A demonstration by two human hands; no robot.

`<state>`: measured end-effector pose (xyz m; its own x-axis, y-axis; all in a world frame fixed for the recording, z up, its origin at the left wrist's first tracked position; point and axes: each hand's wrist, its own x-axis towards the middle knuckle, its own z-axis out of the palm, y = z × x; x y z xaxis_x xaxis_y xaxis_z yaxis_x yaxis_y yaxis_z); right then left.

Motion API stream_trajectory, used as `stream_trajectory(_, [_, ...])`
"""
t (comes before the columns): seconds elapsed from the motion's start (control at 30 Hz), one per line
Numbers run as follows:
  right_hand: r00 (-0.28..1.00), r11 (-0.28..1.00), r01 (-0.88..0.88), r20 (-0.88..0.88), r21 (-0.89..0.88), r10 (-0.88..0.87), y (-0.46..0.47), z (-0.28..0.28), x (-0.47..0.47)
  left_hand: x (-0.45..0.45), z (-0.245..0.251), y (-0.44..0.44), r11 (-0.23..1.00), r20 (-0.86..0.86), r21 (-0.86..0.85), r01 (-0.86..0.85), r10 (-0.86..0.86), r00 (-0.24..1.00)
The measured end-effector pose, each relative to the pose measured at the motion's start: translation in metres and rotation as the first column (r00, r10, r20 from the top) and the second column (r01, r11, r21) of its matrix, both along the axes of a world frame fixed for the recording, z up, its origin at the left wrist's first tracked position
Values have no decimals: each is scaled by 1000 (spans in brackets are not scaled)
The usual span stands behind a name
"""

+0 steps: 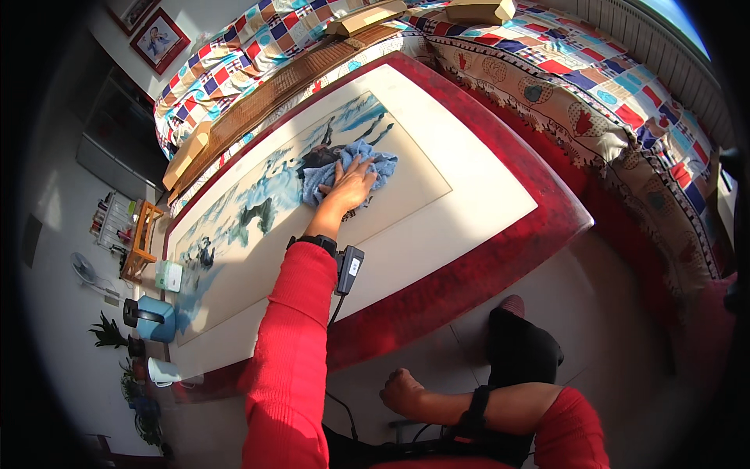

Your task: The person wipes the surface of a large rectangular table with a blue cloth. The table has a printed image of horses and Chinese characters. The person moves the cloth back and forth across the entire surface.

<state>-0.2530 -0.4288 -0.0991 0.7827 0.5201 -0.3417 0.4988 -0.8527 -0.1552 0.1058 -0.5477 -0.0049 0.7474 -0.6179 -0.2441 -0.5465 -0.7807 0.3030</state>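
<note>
My left hand [351, 183] presses on a crumpled blue cloth [384, 167], with its fingers spread over the folds. The cloth lies on a large painting [281, 176] with a wide pale mat [469, 158] and a dark red border [545, 234]. Part of the painted figure is hidden under the cloth. A black device with a cable [350, 271] is at my left wrist. My right hand [401, 393] is curled, low in front of me near my lap and away from the painting, with nothing visible in it.
A blue kettle [157, 319], a pale mug [163, 373] and a tissue box [169, 275] stand at the far left end. Patchwork-covered seating [586, 88] borders the top and right. Cardboard pieces [187, 155] lie along a brown woven strip [252, 105]. My foot [512, 305] is below the red edge.
</note>
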Motion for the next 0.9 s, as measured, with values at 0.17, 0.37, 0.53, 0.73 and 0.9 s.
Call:
stream_trajectory(0.17, [992,999,-21,-126,-29,17,2,8,2,-78,6,-107,968,28,69,243,-245,969])
stream_trajectory(0.37, [992,999,40,-123,-24,-43,1,10,5,-161,4,-161,874,78,-49,484,-479,874])
stream_trajectory(0.53, [993,997,61,-102,-47,-66,7,-2,12,-208,4,-163,765,149,-54,642,-629,763])
stream_trajectory(0.73, [982,996,90,-167,-13,-91,12,-24,17,-267,6,-147,568,195,-57,821,-800,567])
stream_trajectory(0.9, [984,983,175,-37,60,-173,17,-63,26,-278,3,-111,455,319,-36,889,-838,442])
